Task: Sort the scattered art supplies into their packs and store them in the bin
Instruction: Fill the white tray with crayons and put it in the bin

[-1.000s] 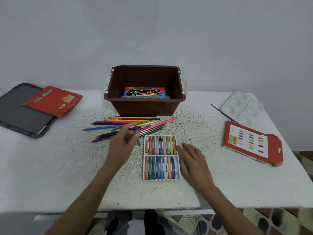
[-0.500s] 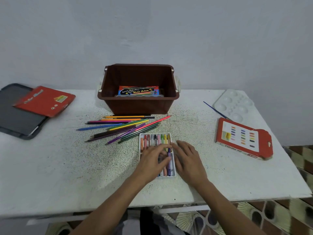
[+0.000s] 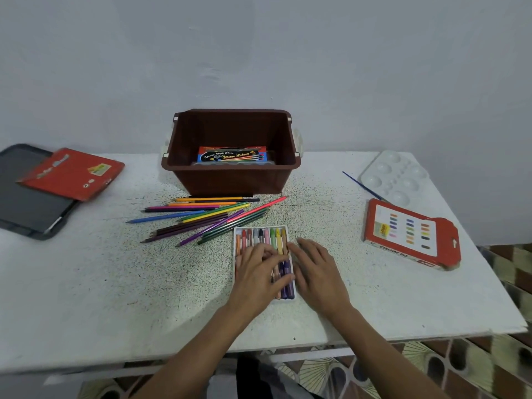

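A white tray of oil pastels lies at the table's front centre. My left hand rests on top of it, fingers bent down onto the pastels and covering its left half. A purple pastel lies in the tray's right end, beside my thumb. My right hand lies flat against the tray's right edge. Several coloured pencils are scattered between the tray and the brown bin. A watercolour pack sits inside the bin.
The red oil pastel box lies to the right. Behind it are a white palette and a thin blue paintbrush. At the far left, a red pack rests on a black slate.
My left hand carried a purple pastel from beside the pencils to the tray and set it in the right end. My right hand stayed against the tray's right edge.
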A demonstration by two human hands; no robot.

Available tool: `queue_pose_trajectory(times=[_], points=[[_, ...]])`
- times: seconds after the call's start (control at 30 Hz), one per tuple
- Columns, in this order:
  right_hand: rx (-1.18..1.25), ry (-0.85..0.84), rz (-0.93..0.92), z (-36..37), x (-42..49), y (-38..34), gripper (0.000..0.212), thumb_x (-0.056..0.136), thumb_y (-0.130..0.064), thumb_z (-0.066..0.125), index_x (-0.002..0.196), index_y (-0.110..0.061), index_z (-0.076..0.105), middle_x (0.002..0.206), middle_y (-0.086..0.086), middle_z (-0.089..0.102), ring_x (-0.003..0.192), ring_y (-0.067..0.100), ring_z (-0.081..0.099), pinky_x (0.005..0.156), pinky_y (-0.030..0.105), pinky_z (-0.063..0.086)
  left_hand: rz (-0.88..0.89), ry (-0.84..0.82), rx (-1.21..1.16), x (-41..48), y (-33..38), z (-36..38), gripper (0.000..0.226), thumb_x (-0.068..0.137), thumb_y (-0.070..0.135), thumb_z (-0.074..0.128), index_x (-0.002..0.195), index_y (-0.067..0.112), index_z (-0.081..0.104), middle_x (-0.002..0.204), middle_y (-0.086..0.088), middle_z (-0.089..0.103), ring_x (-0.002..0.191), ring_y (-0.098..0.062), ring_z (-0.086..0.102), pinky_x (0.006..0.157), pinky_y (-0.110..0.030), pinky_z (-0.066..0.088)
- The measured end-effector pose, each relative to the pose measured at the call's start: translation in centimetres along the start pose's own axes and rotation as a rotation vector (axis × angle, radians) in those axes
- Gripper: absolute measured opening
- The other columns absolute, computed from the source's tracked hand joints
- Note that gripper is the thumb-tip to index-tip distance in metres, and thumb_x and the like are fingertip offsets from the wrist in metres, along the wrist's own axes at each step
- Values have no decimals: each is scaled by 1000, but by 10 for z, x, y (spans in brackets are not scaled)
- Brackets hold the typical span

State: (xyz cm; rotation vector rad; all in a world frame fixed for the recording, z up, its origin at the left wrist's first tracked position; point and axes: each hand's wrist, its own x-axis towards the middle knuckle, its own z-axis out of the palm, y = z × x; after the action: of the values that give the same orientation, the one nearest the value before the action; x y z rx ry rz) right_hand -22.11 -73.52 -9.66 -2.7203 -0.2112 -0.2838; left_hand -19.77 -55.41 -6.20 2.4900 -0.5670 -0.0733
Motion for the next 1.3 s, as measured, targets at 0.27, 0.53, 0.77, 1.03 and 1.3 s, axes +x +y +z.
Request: queue_pose_trajectory(times=[0.27, 0.53, 0.77, 1.03, 1.3], points=[[9, -34, 2, -1, -1, 2, 49, 102, -43, 32, 146, -24, 44, 149, 3, 45, 136, 25, 38, 105, 45, 40, -35, 40, 227, 7, -2, 2, 82, 73, 85, 41, 137, 34, 47, 128, 3, 45, 115, -19, 41, 98, -35, 34], [33, -18, 1, -2, 0, 1, 46, 101, -38, 39, 145, -25, 45, 148, 3, 47, 135, 25, 40, 105, 44, 41, -148, 4, 308, 8, -6, 0, 100, 71, 95, 21, 139, 27, 48, 138, -8, 48, 124, -30, 45, 102, -49, 39], [63, -57, 32, -10, -1, -5, 51, 103, -50, 28, 148, -32, 39, 153, -3, 39, 141, 16, 29, 112, 44, 33, -29, -44, 253, -7, -30, -10, 85, 84, 87, 21, 153, 38, 20, 165, 5, 1, 151, -19, -3, 120, -45, 3], [-51, -267, -29, -19, -1, -3, 75, 86, -84, 18, 152, -50, 5, 165, -2, 6, 151, 18, 0, 121, 45, 12, 38, -160, 232, -27, -55, -22, 87, 89, 81, 30, 155, 39, -9, 157, 15, -33, 144, -9, -32, 116, -41, -9], [-52, -284, -22, -22, 1, -1, 76, 86, -85, 23, 152, -49, 13, 164, -2, 11, 150, 20, 5, 119, 43, 12, 63, -222, 198, -27, -58, -28, 68, 98, 67, 20, 154, 41, -10, 157, 16, -32, 144, -8, -32, 119, -43, -6]])
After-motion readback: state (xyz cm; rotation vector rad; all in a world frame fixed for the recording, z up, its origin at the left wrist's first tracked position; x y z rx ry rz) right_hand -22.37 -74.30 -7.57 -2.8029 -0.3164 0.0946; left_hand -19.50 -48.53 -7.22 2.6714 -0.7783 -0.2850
